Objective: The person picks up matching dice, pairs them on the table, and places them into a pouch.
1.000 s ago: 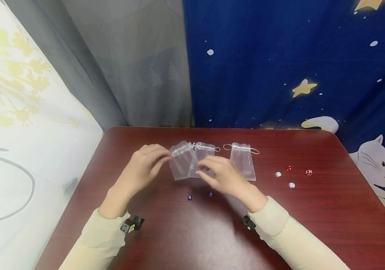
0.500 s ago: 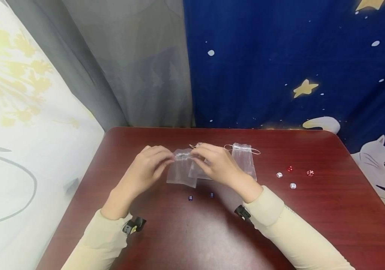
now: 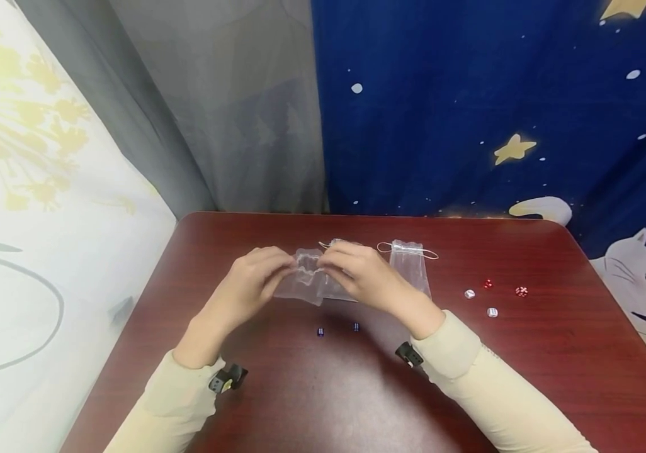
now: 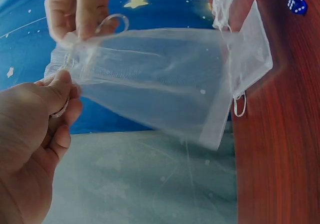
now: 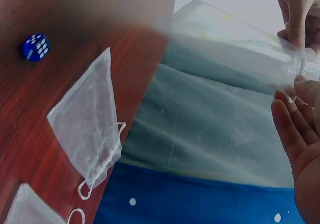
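Observation:
A sheer white drawstring bag [image 4: 150,74] hangs raised off the table between both hands. At one side of its gathered mouth, my left hand [image 3: 255,280] pinches the fabric between thumb and fingers. My right hand [image 3: 359,270] pinches the other side, and the mouth between them is spread into a ring in the head view. Below and behind the right hand lies a second sheer bag [image 5: 90,124], partly hidden in the head view. Two blue dice [image 3: 320,332] rest on the table in front of the hands.
A third sheer bag [image 3: 410,270] lies flat right of the right hand, its cord loops spread. Farther right on the red-brown table [image 3: 300,402] are two white dice [image 3: 492,312] and two red dice [image 3: 522,292]. Curtains [image 3: 413,113] hang behind the table's far edge.
My right hand has moved left to the bag's mouth and taken hold of it beside the left hand. The bag has been lifted, and its mouth has widened.

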Action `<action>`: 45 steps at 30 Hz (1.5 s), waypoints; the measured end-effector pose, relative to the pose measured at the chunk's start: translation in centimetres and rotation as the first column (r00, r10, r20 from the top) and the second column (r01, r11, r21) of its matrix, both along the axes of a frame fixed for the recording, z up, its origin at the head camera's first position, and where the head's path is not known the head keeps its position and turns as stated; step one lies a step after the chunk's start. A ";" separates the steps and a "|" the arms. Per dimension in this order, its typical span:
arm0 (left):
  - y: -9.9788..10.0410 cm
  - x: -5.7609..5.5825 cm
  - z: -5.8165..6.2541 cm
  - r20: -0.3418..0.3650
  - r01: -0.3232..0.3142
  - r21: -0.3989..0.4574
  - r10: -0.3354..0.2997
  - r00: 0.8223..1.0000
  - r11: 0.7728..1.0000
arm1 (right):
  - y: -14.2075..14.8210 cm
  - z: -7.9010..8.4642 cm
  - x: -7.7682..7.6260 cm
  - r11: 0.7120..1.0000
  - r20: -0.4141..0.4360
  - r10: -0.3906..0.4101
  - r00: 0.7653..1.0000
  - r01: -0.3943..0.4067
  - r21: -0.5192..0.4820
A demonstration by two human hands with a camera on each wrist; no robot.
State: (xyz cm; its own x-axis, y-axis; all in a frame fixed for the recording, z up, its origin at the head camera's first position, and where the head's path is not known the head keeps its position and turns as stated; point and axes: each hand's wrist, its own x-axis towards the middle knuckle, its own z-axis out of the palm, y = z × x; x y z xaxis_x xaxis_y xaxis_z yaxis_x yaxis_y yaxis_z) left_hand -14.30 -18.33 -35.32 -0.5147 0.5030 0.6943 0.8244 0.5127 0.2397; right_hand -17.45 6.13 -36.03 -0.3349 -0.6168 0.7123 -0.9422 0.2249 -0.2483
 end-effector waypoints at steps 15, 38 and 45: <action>-0.5 -0.1 0.2 -0.002 -0.015 -0.034 0.015 1.000 0.999 | 0.9 -1.2 0.9 0.985 0.047 -0.148 0.988 0.151 -0.083; -0.8 0.0 -0.1 0.041 -0.067 -0.055 0.069 0.997 0.996 | 1.5 -6.2 2.7 0.991 0.127 -0.126 0.984 0.120 0.052; -0.8 0.0 -0.3 0.044 -0.071 -0.062 0.074 0.996 0.996 | 1.1 -7.3 3.1 0.979 0.178 -0.166 0.970 0.141 0.146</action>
State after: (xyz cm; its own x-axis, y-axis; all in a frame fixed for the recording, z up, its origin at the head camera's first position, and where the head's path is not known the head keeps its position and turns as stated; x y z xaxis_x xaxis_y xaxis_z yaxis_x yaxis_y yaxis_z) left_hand -14.28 -19.16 -35.60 -0.5820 0.5032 0.6388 0.7735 0.5851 0.2437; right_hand -14.37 7.24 -43.29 -0.5532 -0.6313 0.5436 -0.8329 0.4060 -0.3761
